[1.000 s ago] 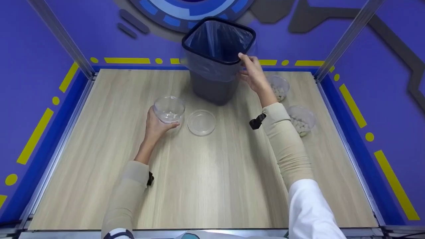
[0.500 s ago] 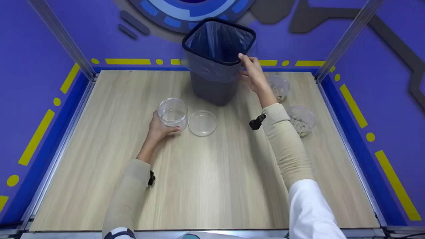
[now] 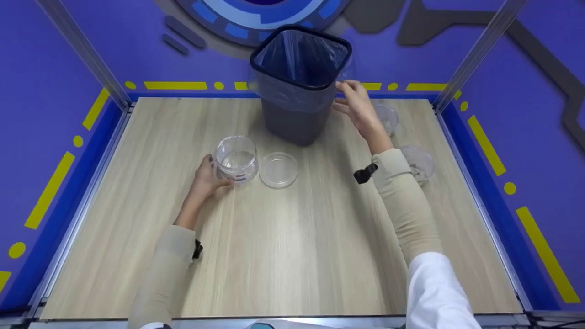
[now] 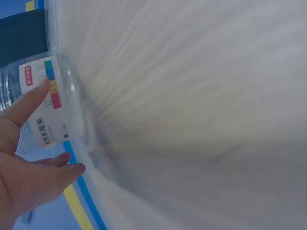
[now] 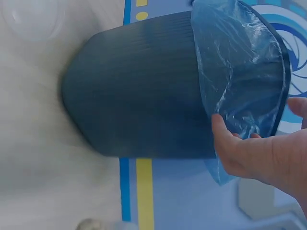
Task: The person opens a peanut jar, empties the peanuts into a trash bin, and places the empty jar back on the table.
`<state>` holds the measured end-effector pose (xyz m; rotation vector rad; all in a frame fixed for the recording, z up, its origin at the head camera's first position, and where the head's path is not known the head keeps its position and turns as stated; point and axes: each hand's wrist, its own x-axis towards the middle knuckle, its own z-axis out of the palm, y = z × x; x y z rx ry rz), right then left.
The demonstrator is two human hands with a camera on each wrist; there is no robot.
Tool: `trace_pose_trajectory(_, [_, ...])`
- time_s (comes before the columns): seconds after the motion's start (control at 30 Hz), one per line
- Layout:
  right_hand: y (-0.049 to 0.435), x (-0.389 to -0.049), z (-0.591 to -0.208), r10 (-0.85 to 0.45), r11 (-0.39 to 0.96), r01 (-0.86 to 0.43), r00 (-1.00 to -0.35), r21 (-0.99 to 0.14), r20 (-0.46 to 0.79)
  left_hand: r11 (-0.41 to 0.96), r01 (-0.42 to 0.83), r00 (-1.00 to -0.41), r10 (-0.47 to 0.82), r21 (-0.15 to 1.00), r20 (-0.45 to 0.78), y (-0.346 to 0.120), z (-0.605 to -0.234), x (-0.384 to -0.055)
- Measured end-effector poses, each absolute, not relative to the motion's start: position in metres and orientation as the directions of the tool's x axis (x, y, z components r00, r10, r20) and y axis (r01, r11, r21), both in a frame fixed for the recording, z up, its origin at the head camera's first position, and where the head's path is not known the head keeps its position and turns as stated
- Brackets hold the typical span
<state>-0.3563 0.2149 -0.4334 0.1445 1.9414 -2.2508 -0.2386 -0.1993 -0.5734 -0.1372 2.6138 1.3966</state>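
A clear plastic jar (image 3: pixel 236 157) stands upright on the table without a lid on it. Close along its left and front is my left hand (image 3: pixel 203 183), fingers loosened and spread. In the left wrist view the thumb lies in front of the jar's white label (image 4: pixel 45 103); whether it still touches is unclear. A round clear lid (image 3: pixel 279 170) lies flat to the right of the jar. My right hand (image 3: pixel 358 107) is beside the right side of a dark waste bin (image 3: pixel 295 119), fingers relaxed, near the bin liner (image 5: pixel 235 72) folded over the rim.
Two clear jars with pale pieces stand at the right, a rear one (image 3: pixel 387 116) and a nearer one (image 3: pixel 417 160), both partly behind the right arm. Blue walls (image 3: pixel 183 64) with yellow marks enclose the wooden table (image 3: pixel 292 256) at the back and sides.
My left hand has set the jar upright beside the lid, loosened and drawn slightly left. My right hand has let go of the bin's rim and moved a little right.
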Motion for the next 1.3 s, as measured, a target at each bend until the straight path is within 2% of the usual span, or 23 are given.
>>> trace_pose_trajectory(0.13, [0.236, -0.332, -0.445, -0.032, -0.017, 0.104, -0.994, -0.994, -0.103, 0.609, -0.193, -0.979, -0.069, 0.769, -0.191, -0.206, -0.555, -0.23])
trace_pose_trajectory(0.23, [0.261, -0.307, -0.455, -0.024, 0.092, 0.065, -0.997, -0.994, -0.067, 0.666, -0.16, -0.987, -0.101, 0.729, -0.124, -0.204, -0.542, -0.22])
trace_pose_trajectory(0.33, [0.288, -0.282, -0.466, -0.021, 0.169, 0.049, -0.998, -0.984, -0.053, 0.711, -0.084, -0.994, -0.111, 0.698, -0.007, -0.195, -0.529, -0.208])
trace_pose_trajectory(0.43, [0.313, -0.259, -0.471, 0.01, 0.217, 0.039, -0.999, -0.975, -0.038, 0.774, 0.026, -0.982, -0.098, 0.632, 0.16, -0.179, -0.518, -0.199])
trace_pose_trajectory(0.57, [0.342, -0.23, -0.473, 0.088, 0.288, 0.047, -0.996, -0.957, -0.023, 0.865, 0.16, -0.927, -0.035, 0.476, 0.374, -0.149, -0.511, -0.196])
trace_pose_trajectory(0.67, [0.359, -0.208, -0.472, 0.136, 0.347, 0.078, -0.99, -0.935, -0.032, 0.893, 0.248, -0.891, 0.058, 0.377, 0.449, -0.123, -0.513, -0.194])
trace_pose_trajectory(0.83, [0.373, -0.183, -0.466, 0.181, 0.451, 0.101, -0.983, -0.887, -0.02, 0.871, 0.365, -0.886, 0.216, 0.33, 0.41, -0.084, -0.517, -0.194])
trace_pose_trajectory(1.03, [0.38, -0.17, -0.463, 0.218, 0.552, 0.121, -0.976, -0.825, 0.003, 0.833, 0.449, -0.873, 0.333, 0.322, 0.355, -0.055, -0.526, -0.188])
trace_pose_trajectory(1.2, [0.385, -0.167, -0.463, 0.242, 0.584, 0.156, -0.97, -0.797, -0.012, 0.752, 0.55, -0.832, 0.458, 0.363, 0.313, -0.035, -0.538, -0.192])
trace_pose_trajectory(1.3, [0.388, -0.163, -0.464, 0.248, 0.594, 0.151, -0.969, -0.79, 0.001, 0.692, 0.621, -0.784, 0.559, 0.369, 0.27, -0.021, -0.546, -0.204])
